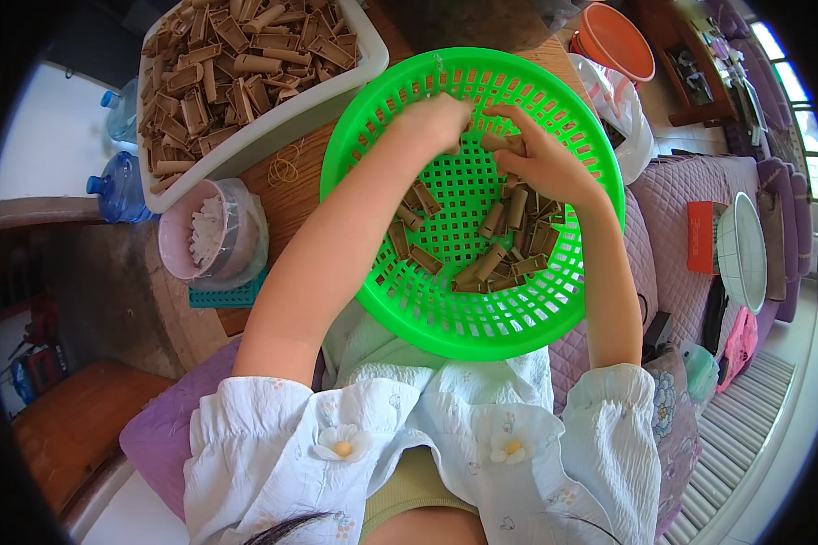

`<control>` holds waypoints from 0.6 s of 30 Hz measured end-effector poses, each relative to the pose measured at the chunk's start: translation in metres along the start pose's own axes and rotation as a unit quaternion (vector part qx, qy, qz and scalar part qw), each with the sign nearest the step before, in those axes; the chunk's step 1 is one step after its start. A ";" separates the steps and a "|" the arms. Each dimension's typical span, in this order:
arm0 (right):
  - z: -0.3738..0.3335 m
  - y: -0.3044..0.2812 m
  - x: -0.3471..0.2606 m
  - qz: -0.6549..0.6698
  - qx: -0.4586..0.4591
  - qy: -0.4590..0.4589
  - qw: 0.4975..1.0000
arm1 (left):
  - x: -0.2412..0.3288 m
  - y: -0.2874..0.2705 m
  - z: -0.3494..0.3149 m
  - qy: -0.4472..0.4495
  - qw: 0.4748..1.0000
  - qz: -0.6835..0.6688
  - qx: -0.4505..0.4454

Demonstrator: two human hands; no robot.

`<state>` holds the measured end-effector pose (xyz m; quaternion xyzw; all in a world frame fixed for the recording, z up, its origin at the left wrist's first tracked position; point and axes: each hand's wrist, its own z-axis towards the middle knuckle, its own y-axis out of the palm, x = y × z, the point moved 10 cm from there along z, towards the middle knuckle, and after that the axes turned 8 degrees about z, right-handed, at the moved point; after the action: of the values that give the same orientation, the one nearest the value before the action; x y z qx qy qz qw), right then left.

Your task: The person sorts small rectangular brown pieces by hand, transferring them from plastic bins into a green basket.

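Observation:
A green plastic basket [475, 348] with slotted sides is in front of me, and both my hands reach into its far half. My left hand [432, 125] is curled with its fingers closed near the far wall; it is a little blurred, and what it holds, if anything, is hidden. Between thumb and fingers of my right hand [550, 163] is a brown plastic piece [500, 143], a short half-round channel. Below that hand lies a heap of similar brown pieces [491, 262] on the basket's right side. Several more pieces [418, 198] rest at its left.
A white tub [264, 150] heaped with brown pieces stands at the far left. Nearer are a bag-lined pink bucket [174, 238] with white pieces and a yellow rubber band [284, 170] on the wooden table. Blue water bottles [121, 186] stand left; an orange basin [615, 41] is far right.

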<state>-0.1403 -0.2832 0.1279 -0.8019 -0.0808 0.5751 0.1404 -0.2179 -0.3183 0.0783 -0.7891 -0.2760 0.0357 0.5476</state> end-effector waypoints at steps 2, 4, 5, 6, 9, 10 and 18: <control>-0.001 0.008 -0.003 0.020 -0.023 0.012 0.999 | 0.004 0.007 0.006 -0.012 0.994 0.106 0.012; 0.002 0.018 -0.003 -0.016 -0.072 -0.005 0.997 | 0.002 0.007 0.002 -0.004 0.997 0.074 0.012; 0.003 0.013 -0.003 -0.016 -0.071 -0.005 0.997 | 0.004 0.003 -0.001 0.004 0.999 0.042 0.011; 0.002 0.007 -0.003 -0.015 -0.071 -0.006 0.997 | 0.006 -0.004 -0.002 0.005 0.999 0.042 0.011; 0.003 0.001 0.004 0.032 -0.065 -0.002 0.997 | -0.003 0.001 -0.005 -0.041 0.995 -0.029 -0.091; 0.003 0.000 0.005 0.079 -0.060 0.003 0.995 | -0.005 -0.001 -0.003 -0.028 0.996 -0.046 -0.077; 0.001 -0.004 0.003 -0.075 -0.031 -0.004 0.997 | -0.014 -0.004 -0.009 0.016 0.997 -0.025 -0.072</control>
<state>-0.1400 -0.2783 0.1262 -0.7951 -0.1593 0.5634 0.1581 -0.2281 -0.3317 0.0823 -0.8199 -0.2892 -0.0108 0.4940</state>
